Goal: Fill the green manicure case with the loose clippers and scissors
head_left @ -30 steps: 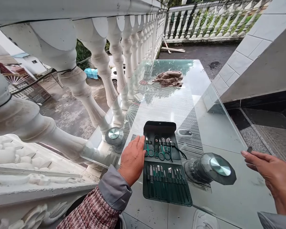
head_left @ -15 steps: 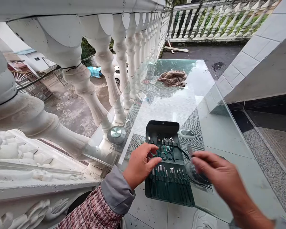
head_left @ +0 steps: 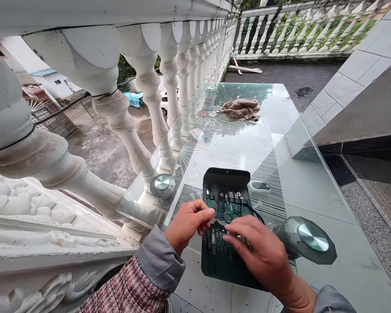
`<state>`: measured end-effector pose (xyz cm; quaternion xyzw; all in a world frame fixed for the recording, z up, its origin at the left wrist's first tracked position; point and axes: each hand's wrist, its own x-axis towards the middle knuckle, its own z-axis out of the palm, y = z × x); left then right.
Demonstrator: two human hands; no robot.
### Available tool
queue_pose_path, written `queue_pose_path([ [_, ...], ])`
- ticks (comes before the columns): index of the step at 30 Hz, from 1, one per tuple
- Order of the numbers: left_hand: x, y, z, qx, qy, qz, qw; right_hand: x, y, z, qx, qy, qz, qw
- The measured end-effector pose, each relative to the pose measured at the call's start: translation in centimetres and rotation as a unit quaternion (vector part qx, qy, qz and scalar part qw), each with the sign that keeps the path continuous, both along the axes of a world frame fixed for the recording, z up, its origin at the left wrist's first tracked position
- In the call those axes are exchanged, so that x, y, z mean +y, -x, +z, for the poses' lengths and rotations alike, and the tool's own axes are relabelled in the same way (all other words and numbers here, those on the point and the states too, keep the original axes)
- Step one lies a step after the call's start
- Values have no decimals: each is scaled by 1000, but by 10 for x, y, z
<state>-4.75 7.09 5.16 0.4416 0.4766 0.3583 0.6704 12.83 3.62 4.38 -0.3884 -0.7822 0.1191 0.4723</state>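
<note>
A dark green manicure case point(head_left: 226, 271) lies unfolded on the glass table. Small scissors point(head_left: 230, 216), nail clippers point(head_left: 237, 198) and several slim metal tools point(head_left: 217, 241) sit under its straps. At the case's left edge, my left hand point(head_left: 190, 221) has thumb and index finger pinched together; anything between them is too small to make out. My right hand point(head_left: 263, 252) reaches over the right half of the lower flap and covers some tools. Its thumb and index tips are slightly apart near the fold, slightly blurred, with nothing visible between them.
Beyond the case lies a small grey-and-white device point(head_left: 260, 187). A crumpled brown cloth point(head_left: 241, 109) rests at the table's far end. Round metal-topped supports point(head_left: 309, 239) show under the glass table point(head_left: 316, 191). White balusters point(head_left: 117, 117) line the left side.
My right hand has moved left from beside the case to over its lower flap; the thin grey thing at its fingertips no longer shows. My left fingers have closed from apart to a pinch.
</note>
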Motion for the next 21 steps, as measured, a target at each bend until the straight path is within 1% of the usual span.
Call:
queue_pose_path([
  [2, 0, 2, 0, -9, 19, -11, 1000, -2, -2, -1, -62, -85, 53, 993],
  [4, -1, 4, 1, -13, 31, -30, 999, -5, -3, -2, -109, -137, 83, 981],
  [5, -1, 5, 2, -12, 34, -40, 999, -7, -4, -3, -125, -152, 86, 977],
  [7, -2, 6, 4, -7, 35, -48, 998, -10, -4, -3, -145, -165, 74, 973],
  [10, -2, 6, 4, -5, 33, -42, 999, -11, -4, -5, -155, -169, 60, 972],
  [12, -1, 6, 3, -6, 28, -30, 999, -10, -2, -7, -146, -173, 54, 972],
  [14, 1, 7, 2, 4, 12, -7, 1000, -8, 0, -8, -127, -171, 34, 976],
  [16, 3, 9, 0, 51, -26, 22, 998, -5, 3, -9, -107, -162, -2, 981],
  [17, 3, 10, 0, 99, -62, 33, 993, -3, 5, -10, -101, -155, -20, 983],
  [18, 2, 11, -1, 163, -110, 40, 980, -2, 7, -10, -101, -146, -35, 983],
  [19, 1, 11, -2, 235, -169, 41, 956, -1, 8, -11, -105, -139, -45, 984],
  [20, -1, 11, -3, 309, -231, 33, 922, 1, 10, -12, -111, -132, -51, 984],
  [21, -3, 10, -5, 375, -292, 20, 880, 2, 11, -13, -118, -127, -56, 983],
])
